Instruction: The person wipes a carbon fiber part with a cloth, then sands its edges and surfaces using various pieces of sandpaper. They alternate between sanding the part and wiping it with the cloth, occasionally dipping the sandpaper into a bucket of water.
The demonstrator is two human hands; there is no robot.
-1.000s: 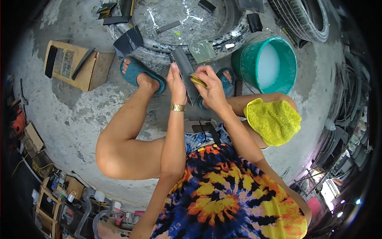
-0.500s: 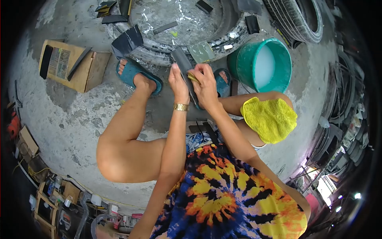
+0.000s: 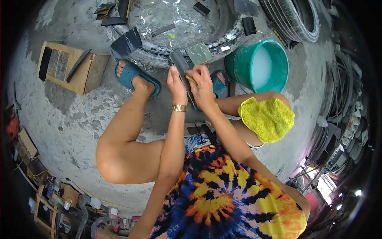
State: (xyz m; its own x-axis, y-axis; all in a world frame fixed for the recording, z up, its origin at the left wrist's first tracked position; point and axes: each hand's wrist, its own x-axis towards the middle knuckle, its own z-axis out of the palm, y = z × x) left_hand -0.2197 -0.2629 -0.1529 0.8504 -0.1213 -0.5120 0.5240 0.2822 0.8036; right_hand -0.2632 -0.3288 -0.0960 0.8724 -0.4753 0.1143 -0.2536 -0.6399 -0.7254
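Note:
A long dark ribbed strip [image 3: 181,65] stands tilted in front of me, over my feet in teal sandals. My left hand [image 3: 175,84] grips the strip along its left edge, a gold watch on the wrist. My right hand [image 3: 200,87] presses a small yellow-brown pad [image 3: 191,78] against the strip's face. A yellow cloth [image 3: 266,119] lies draped over my right knee.
A teal bucket [image 3: 278,55] of milky water stands at the right. A tyre [image 3: 223,36] lying flat ahead holds wet glass and dark pieces. A second tyre [image 3: 296,18] lies at top right. A cardboard box [image 3: 83,73] sits at left on the concrete floor.
My right hand with the pad has slid a little up the strip. The view has shifted slightly; both hands stay on the strip.

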